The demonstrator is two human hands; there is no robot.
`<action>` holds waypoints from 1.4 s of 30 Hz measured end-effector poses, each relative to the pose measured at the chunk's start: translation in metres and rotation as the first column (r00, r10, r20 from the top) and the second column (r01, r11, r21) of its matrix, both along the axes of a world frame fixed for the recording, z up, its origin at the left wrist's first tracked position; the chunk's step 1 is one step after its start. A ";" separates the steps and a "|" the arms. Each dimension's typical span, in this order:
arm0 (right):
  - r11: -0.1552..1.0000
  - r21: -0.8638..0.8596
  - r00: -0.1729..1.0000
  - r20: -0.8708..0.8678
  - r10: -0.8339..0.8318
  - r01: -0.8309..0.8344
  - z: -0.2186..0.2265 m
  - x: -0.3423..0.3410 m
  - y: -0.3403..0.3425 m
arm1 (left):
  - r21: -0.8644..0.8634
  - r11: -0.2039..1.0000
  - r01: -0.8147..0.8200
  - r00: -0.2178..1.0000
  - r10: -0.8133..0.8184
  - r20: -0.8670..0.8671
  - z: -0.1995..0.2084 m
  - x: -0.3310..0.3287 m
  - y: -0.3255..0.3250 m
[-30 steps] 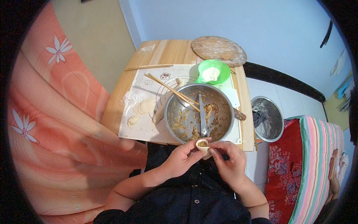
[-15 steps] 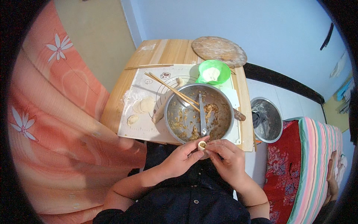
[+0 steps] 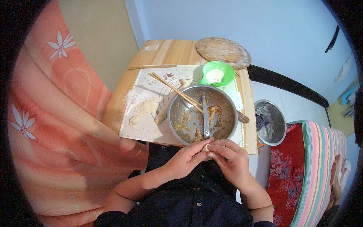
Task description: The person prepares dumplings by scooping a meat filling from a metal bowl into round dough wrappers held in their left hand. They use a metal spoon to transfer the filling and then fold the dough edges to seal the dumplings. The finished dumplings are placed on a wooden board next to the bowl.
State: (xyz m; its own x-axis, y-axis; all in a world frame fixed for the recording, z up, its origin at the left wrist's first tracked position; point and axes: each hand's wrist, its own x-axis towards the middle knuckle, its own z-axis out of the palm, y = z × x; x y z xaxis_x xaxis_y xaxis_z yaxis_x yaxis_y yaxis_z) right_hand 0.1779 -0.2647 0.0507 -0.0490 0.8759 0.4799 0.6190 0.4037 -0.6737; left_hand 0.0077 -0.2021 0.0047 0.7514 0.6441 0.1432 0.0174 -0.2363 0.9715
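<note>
Pinching the dough wrapper [image 3: 205, 148], left hand [image 3: 189, 156] and right hand [image 3: 230, 156] hold it between them.

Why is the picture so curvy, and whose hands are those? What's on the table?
Those are a person's bare hands, a left hand and a right hand. A camera worn on the person's head looks down, and its wide fisheye lens bends straight edges. Both pinch a small piece of dough near the metal bowl. On the table lies a pale mat with flat dough rounds, a dumpling and the bowl, which holds brownish mix and has chopsticks across its rim.
</note>
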 end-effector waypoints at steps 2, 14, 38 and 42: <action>0.999 -0.047 1.000 0.008 0.026 -0.025 0.001 0.002 0.001 | 0.021 1.000 -0.002 1.000 0.003 -0.020 0.000 0.000 0.000; 0.973 -0.223 0.993 -0.087 -0.085 0.064 -0.001 -0.003 0.000 | -0.074 0.997 0.014 0.999 -0.017 -0.036 0.003 -0.001 0.000; 0.995 -0.095 1.000 0.005 -0.029 0.029 0.004 -0.001 0.023 | -0.172 0.985 -0.012 0.999 0.005 -0.041 -0.001 -0.001 0.010; 0.994 -0.091 0.991 0.112 0.067 -0.057 0.014 0.000 0.037 | -0.185 0.982 -0.025 0.999 0.018 -0.040 -0.003 0.001 0.019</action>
State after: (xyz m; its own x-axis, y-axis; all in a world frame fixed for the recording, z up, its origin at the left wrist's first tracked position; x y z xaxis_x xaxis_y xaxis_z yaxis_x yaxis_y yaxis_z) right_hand 0.1783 -0.2273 0.0645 -0.1551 0.9076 0.3900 0.6700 0.3868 -0.6337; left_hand 0.0092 -0.1834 0.0014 0.7397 0.6729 -0.0087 0.0585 -0.0514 0.9970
